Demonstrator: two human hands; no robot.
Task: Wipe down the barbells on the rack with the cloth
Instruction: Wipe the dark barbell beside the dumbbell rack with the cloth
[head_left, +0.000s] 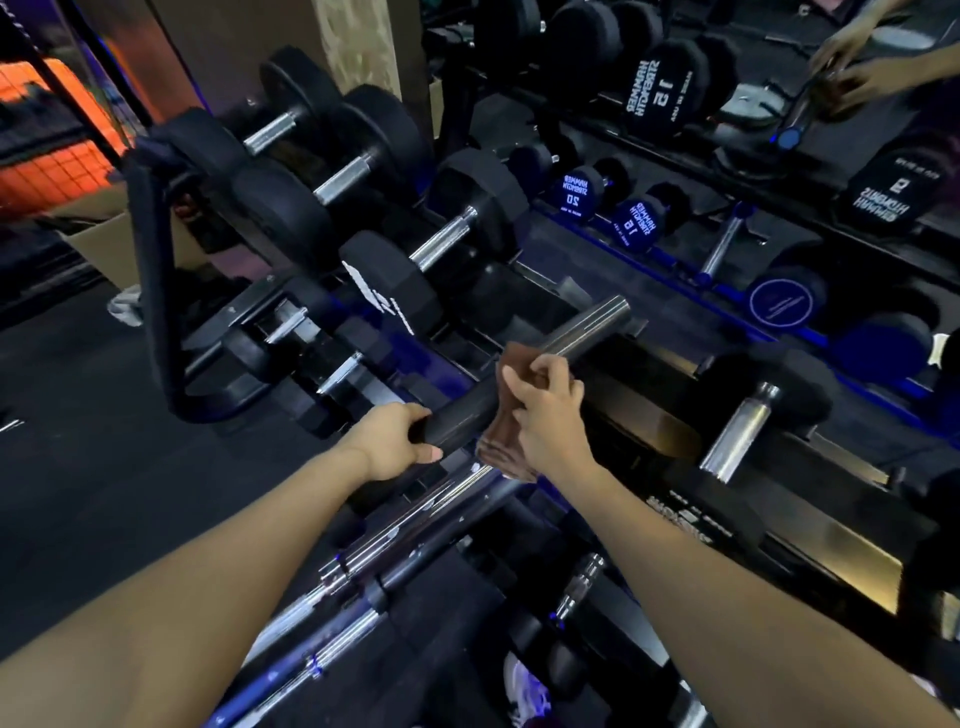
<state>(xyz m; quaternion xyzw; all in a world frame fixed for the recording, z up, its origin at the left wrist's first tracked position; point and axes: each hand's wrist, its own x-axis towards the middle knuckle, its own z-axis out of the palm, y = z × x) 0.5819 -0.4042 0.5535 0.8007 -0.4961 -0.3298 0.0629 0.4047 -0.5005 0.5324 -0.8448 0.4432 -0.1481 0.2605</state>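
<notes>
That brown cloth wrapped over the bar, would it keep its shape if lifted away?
Probably not. The brown cloth drapes over the bar and hangs in folds below it, so it looks floppy. The right hand bunches it easily, suggesting it is light and soft.

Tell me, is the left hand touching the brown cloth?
Apart. The head view shows the left hand gripping the bar, bare bar between it and the cloth.

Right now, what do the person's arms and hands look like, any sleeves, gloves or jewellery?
Both forearms are bare as far as the view reaches, with no sleeves showing. The left hand and right hand wear no gloves, and no rings, watch or wristbands show.
</notes>
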